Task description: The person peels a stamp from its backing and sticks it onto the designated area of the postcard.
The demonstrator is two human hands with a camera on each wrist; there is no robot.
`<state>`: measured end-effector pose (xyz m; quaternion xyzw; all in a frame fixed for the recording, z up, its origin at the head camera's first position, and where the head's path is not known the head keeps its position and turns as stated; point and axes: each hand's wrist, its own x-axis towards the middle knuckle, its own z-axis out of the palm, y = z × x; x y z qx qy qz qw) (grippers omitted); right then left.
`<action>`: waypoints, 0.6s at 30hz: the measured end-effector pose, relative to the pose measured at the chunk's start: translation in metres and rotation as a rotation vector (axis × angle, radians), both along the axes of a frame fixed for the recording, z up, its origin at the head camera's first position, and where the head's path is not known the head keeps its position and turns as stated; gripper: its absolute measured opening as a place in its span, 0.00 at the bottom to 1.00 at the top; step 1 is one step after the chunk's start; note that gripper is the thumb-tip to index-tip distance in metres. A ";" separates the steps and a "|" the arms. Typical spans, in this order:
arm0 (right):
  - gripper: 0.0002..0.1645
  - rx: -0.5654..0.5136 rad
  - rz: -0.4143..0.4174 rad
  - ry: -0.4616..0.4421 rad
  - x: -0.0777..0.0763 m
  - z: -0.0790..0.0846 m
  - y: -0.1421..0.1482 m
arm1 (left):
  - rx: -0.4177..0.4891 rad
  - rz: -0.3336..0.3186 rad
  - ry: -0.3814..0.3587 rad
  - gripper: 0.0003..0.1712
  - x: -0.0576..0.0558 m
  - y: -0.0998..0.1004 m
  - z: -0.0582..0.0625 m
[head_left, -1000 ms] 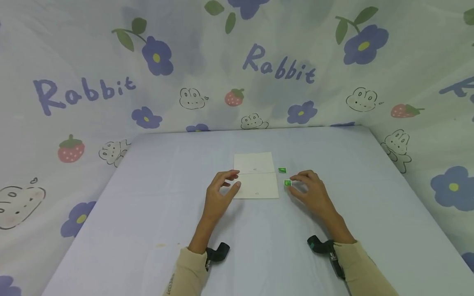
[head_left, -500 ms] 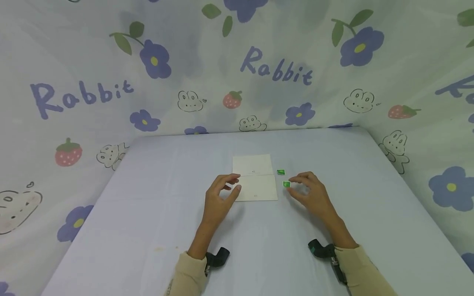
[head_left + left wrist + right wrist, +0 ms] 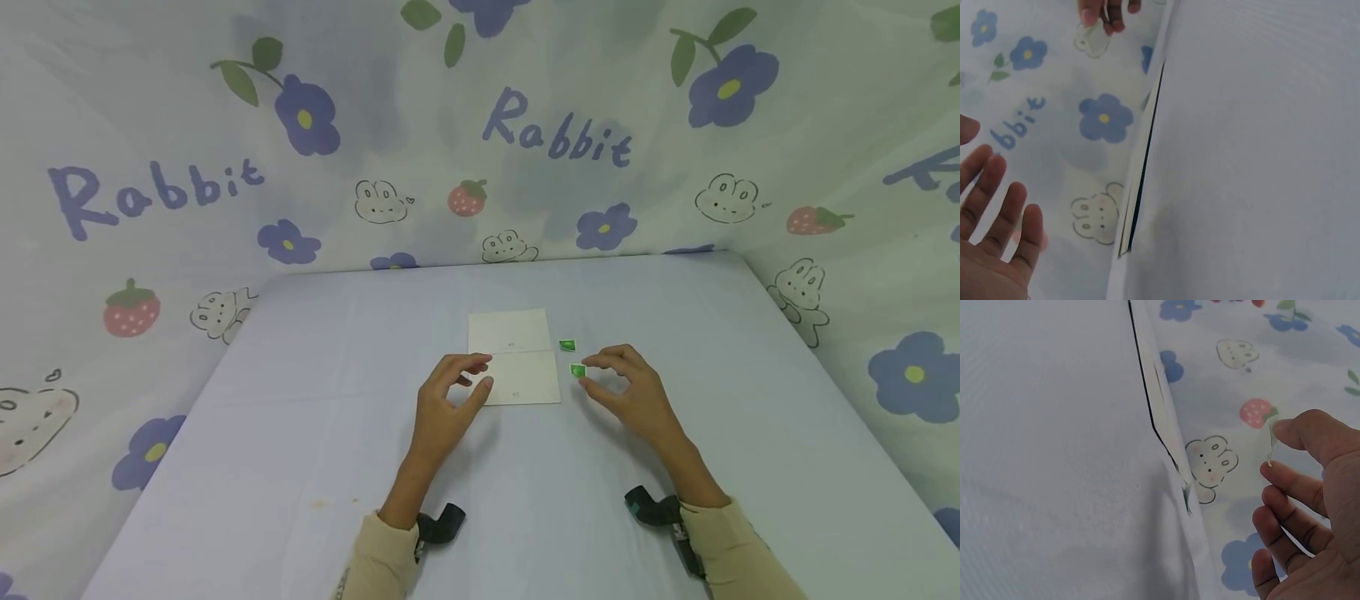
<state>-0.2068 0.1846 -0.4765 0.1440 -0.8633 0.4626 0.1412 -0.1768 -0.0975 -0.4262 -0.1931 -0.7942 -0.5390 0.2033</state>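
Note:
Two blank-looking cream paper rectangles, the far one (image 3: 510, 329) and the near one (image 3: 525, 379), lie edge to edge on the table; whether they are cards or envelopes I cannot tell. Above the left edge of the near one hovers my left hand (image 3: 446, 404), fingers bent loosely, holding nothing. To the right, my right hand (image 3: 633, 390) pinches a small green stamp (image 3: 577, 371) with a white border between thumb and index fingertip. The right wrist view shows this stamp (image 3: 1271, 439) nearly edge-on, above the table. A second green stamp (image 3: 567, 345) lies right of the far rectangle.
A white cloth covers the table (image 3: 337, 333). Behind it hangs a curtain (image 3: 420, 133) printed with flowers, rabbits and strawberries. Black wrist mounts sit at the left sleeve (image 3: 378, 546) and right sleeve (image 3: 731, 542).
My left hand has shifted slightly right over the near paper rectangle. My right hand keeps its pinch on the stamp, almost still. The whole view has drifted a little.

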 end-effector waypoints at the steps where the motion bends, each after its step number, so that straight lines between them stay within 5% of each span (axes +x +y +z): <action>1: 0.17 0.000 0.001 -0.004 0.000 0.001 -0.001 | 0.000 -0.003 0.006 0.16 0.000 0.000 0.000; 18: 0.16 -0.015 0.025 -0.013 0.006 0.007 -0.005 | -0.019 -0.046 0.035 0.17 0.002 0.003 0.000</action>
